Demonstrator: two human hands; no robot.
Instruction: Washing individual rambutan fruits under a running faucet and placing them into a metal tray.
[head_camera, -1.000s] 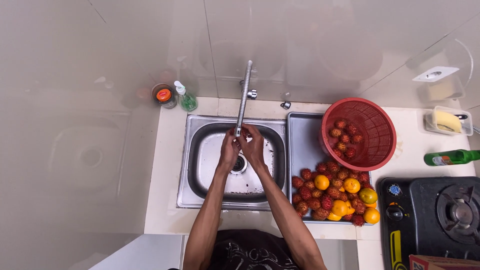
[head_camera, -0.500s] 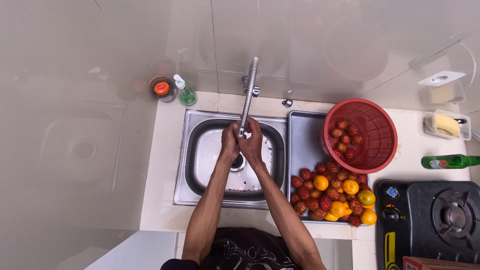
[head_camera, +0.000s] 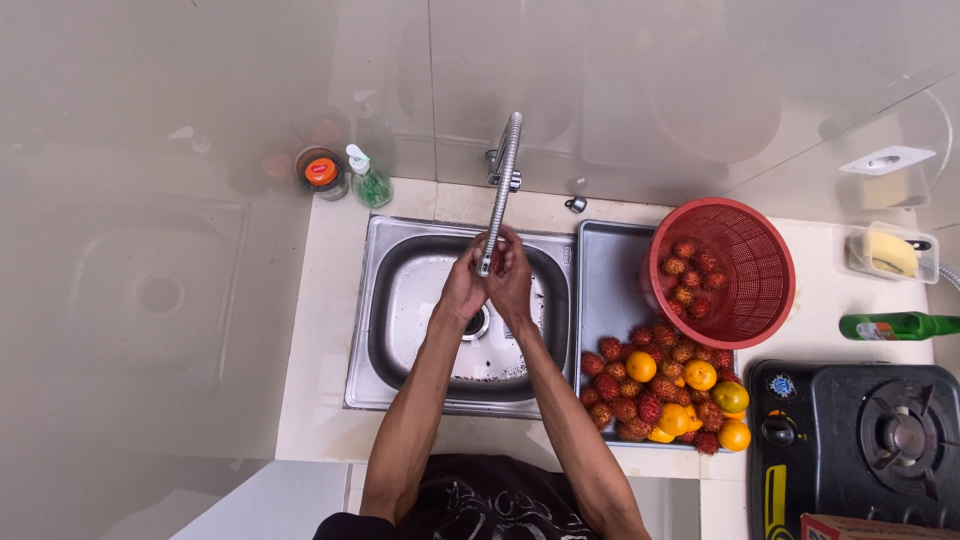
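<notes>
Stainless sink (head_camera: 400, 300) is the anchor here. Over its basin the left hand (head_camera: 465, 285) and right hand (head_camera: 513, 278) are pressed together, fingers closed on each other under the faucet (head_camera: 500, 195) tip, looks like mid hand-rinse. Right of the sink sits a fruit pile (head_camera: 665, 390), beyond it a red basket (head_camera: 755, 300). Behind the sink's left corner, a soap bottle (head_camera: 368, 180).
</notes>
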